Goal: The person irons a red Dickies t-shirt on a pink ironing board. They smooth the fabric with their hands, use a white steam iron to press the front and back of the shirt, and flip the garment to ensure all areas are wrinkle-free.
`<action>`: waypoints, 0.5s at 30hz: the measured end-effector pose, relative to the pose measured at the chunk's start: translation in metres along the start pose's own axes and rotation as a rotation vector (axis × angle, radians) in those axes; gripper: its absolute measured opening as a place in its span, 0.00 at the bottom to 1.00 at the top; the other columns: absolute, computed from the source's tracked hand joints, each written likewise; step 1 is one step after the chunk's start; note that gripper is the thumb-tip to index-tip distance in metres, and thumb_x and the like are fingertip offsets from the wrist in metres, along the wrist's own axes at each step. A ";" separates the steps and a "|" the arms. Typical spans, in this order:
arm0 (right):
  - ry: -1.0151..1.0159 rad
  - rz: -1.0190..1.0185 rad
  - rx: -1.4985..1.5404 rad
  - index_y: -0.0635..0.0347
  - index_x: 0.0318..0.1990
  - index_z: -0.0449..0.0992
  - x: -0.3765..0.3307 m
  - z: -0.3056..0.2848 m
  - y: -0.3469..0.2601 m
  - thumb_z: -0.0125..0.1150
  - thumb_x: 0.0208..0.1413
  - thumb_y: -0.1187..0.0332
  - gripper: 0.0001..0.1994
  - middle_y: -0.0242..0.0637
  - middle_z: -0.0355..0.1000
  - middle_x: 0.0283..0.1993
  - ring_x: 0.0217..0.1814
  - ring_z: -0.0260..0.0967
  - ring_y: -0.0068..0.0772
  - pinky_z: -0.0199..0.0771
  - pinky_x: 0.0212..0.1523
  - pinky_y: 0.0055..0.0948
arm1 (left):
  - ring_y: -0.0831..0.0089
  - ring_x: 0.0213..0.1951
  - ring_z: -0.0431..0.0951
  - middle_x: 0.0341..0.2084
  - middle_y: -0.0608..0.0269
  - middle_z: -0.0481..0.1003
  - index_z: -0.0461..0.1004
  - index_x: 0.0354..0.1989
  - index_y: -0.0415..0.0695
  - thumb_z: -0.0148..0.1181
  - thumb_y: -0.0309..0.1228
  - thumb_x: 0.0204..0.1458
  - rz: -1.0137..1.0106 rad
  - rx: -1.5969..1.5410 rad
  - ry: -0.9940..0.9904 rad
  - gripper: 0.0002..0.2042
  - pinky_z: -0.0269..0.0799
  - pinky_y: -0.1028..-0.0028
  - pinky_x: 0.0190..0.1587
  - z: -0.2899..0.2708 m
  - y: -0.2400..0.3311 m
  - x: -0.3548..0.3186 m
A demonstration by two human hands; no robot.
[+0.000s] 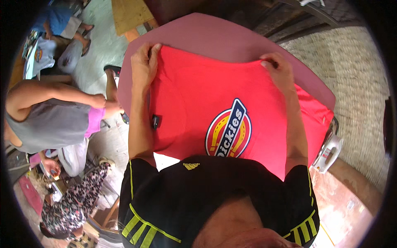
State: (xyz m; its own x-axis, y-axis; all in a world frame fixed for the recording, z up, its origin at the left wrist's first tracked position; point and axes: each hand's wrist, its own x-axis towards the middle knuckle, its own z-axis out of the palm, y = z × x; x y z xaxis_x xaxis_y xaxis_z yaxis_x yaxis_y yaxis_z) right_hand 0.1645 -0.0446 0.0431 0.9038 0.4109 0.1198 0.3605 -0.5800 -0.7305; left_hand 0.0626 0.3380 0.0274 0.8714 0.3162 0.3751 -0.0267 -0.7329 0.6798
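Note:
A red T-shirt (186,87) with a colourful horseshoe-shaped print (228,130) is spread over a mauve padded board (202,31). My left hand (144,62) is closed on the shirt's far left corner, thumb and fingers pinching the cloth. At the far edge, further right, my right hand (279,72) also pinches the fabric, thumb against bent fingers. The shirt's far edge runs between both hands, sagging slightly. A small black tag (155,121) shows at the shirt's left side, near my left forearm. My body hides the near part of the shirt.
A white clothes iron (328,153) stands by the board's right edge, beside a woven-looking surface (351,78). On the left are a person in a grey top (49,124), another in patterned clothes (74,202), and one in blue (58,18). A wooden stool (131,15) stands beyond the board.

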 end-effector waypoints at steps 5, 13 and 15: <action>0.091 -0.154 -0.128 0.59 0.43 0.78 0.000 0.013 0.015 0.63 0.52 0.77 0.10 0.41 0.75 0.40 0.42 0.75 0.42 0.74 0.44 0.32 | 0.55 0.28 0.76 0.28 0.59 0.79 0.80 0.37 0.47 0.60 0.38 0.58 0.203 0.261 0.015 0.09 0.68 0.66 0.36 0.007 -0.019 -0.003; -0.010 -0.620 -0.120 0.57 0.52 0.75 0.058 0.110 -0.075 0.65 0.53 0.63 0.19 0.41 0.72 0.50 0.55 0.68 0.45 0.67 0.57 0.42 | 0.56 0.34 0.75 0.32 0.53 0.73 0.75 0.45 0.42 0.63 0.30 0.53 0.030 -0.047 0.048 0.13 0.71 0.63 0.40 -0.025 0.000 -0.033; -0.040 -0.648 -0.101 0.56 0.53 0.75 0.075 0.146 -0.090 0.64 0.55 0.63 0.19 0.41 0.72 0.51 0.54 0.69 0.46 0.67 0.57 0.43 | 0.56 0.35 0.74 0.32 0.51 0.72 0.73 0.45 0.40 0.63 0.27 0.49 -0.049 -0.028 -0.061 0.14 0.71 0.64 0.40 -0.039 0.005 -0.054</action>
State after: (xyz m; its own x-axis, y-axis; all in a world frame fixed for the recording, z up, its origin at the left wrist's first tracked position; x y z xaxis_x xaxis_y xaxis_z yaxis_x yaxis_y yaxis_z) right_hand 0.1662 0.1410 0.0200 0.4880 0.7240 0.4876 0.8506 -0.2689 -0.4519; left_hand -0.0035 0.3411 0.0348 0.9003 0.3134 0.3022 0.0040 -0.7001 0.7140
